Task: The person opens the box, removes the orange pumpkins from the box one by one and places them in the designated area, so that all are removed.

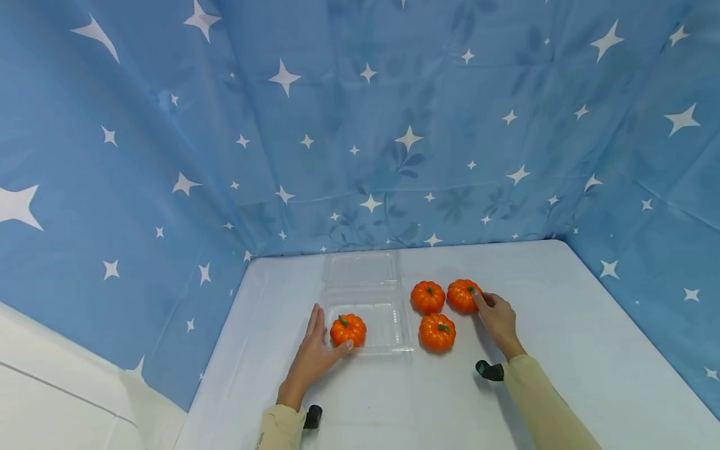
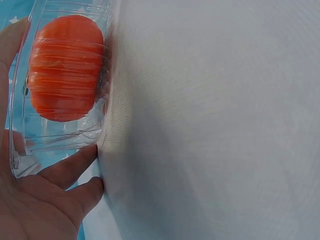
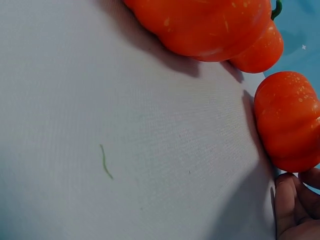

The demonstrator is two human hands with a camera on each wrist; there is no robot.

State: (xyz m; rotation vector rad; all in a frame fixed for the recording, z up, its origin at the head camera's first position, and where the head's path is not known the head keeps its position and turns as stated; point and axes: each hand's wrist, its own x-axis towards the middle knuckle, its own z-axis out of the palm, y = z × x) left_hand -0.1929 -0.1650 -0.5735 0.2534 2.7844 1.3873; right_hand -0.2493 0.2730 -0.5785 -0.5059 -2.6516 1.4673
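Note:
A small orange pumpkin (image 1: 347, 330) with a green stem sits in the left part of a clear plastic clamshell box (image 1: 388, 349). My left hand (image 1: 315, 359) rests at the box's near left corner, fingers straight along its left side and thumb at the front rim. In the left wrist view, the pumpkin (image 2: 67, 70) shows through the ribbed clear wall. Over on the right, my right hand (image 1: 499, 322) pinches the edge of another pumpkin (image 1: 462, 296) by its stem side. That pumpkin (image 3: 289, 122) meets the fingertips in the right wrist view.
Two more pumpkins, one at the back (image 1: 427, 297) and one nearer (image 1: 437, 332), stand between the box and my right hand. The box's lid (image 1: 360, 270) lies folded open behind it. A blue starred curtain (image 1: 394, 156) borders the white table (image 1: 371, 400).

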